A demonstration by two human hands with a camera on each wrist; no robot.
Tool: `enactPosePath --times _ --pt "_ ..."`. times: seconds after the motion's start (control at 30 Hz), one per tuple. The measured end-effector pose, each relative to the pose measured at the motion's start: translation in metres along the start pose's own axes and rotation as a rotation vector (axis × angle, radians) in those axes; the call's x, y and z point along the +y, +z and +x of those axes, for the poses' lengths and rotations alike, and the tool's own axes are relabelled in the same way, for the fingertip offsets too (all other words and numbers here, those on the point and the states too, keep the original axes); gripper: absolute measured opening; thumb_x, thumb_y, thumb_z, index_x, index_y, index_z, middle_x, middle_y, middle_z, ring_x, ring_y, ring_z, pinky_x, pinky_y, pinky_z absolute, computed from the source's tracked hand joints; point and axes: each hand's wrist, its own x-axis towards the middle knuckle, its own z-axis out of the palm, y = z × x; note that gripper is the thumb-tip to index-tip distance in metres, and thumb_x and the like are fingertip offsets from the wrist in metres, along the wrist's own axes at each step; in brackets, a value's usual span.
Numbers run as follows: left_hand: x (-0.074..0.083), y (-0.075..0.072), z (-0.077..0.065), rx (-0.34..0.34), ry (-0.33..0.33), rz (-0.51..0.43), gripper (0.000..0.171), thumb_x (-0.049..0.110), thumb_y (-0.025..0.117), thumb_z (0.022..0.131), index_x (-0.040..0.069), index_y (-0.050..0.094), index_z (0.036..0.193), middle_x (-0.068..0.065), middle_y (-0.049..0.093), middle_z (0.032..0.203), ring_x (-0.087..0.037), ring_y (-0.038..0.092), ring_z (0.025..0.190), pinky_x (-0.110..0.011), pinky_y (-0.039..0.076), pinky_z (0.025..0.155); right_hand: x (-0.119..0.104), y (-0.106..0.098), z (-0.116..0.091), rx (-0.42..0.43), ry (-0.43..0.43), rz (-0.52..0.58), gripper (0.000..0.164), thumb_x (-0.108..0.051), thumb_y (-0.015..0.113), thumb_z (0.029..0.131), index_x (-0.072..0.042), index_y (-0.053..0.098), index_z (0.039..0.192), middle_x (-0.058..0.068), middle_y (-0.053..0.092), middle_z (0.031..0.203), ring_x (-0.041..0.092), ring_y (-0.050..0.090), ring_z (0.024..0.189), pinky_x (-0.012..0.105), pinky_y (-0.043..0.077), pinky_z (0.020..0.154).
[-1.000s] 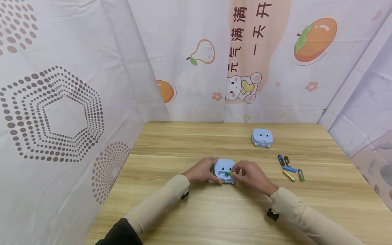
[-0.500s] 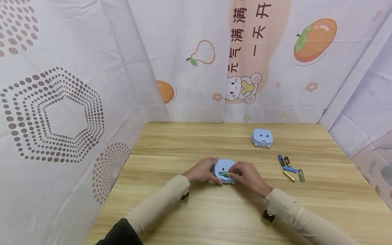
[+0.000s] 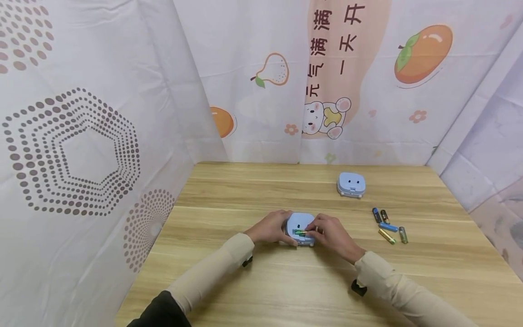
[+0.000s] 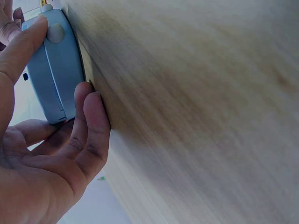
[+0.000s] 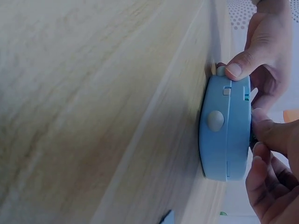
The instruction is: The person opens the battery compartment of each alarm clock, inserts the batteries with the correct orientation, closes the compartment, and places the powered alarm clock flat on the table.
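Note:
A light blue rounded box point(image 3: 295, 221) with two black eye-like dots and small round feet rests on the table, its battery slot facing up. My left hand point(image 3: 273, 227) grips its left side; in the left wrist view the thumb point(image 4: 32, 39) presses one edge while other fingers reach round the back. With thumb and fingertips, my right hand point(image 3: 333, 234) pinches a green battery point(image 3: 299, 232) lying lengthwise at the slot. The battery's right end is hidden by those fingers. Seen from the right wrist, the box point(image 5: 226, 130) stands between both hands.
Another light blue box point(image 3: 351, 183) sits farther back on the wooden table point(image 3: 229, 190). Right of my hands lie several loose batteries, among them a blue one point(image 3: 387, 226), a gold one point(image 3: 386, 236) and a green-grey one point(image 3: 403, 235). Printed curtains enclose the table.
My right hand has shifted slightly left with the green battery, which now lies farther along the slot. The left hand keeps its grip on the box, which stays in place.

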Motion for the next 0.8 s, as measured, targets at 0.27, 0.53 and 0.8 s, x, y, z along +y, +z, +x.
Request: enactPosePath --times 0.27,0.53,0.8 --pt "0.0 0.0 0.0 0.004 0.013 0.01 0.102 0.05 0.09 0.075 0.005 0.044 0.155 -0.008 0.056 0.147 -0.019 0.052 0.133 -0.035 0.04 0.113 -0.001 0.001 0.005 0.019 -0.025 0.02 0.01 -0.007 0.085 0.083 -0.014 0.077 0.083 -0.007 0.065 0.082 0.004 0.059 0.075 0.024 0.051 0.066" --pt "-0.002 -0.001 -0.001 0.018 0.029 0.013 0.101 0.051 0.091 0.074 0.006 0.047 0.153 -0.006 0.058 0.142 -0.015 0.054 0.127 -0.033 0.043 0.109 -0.002 0.006 0.009 0.021 0.01 0.028 0.012 -0.006 0.084 0.083 -0.015 0.077 0.081 -0.008 0.063 0.082 0.005 0.058 0.076 0.025 0.052 0.069" --pt "-0.003 -0.001 0.001 0.017 0.04 0.035 0.103 0.052 0.09 0.074 0.004 0.046 0.154 -0.009 0.055 0.147 -0.019 0.053 0.132 -0.034 0.042 0.111 -0.004 0.009 0.01 0.02 0.096 0.038 0.014 -0.006 0.083 0.085 -0.016 0.075 0.08 -0.007 0.062 0.082 0.006 0.057 0.075 0.026 0.051 0.069"
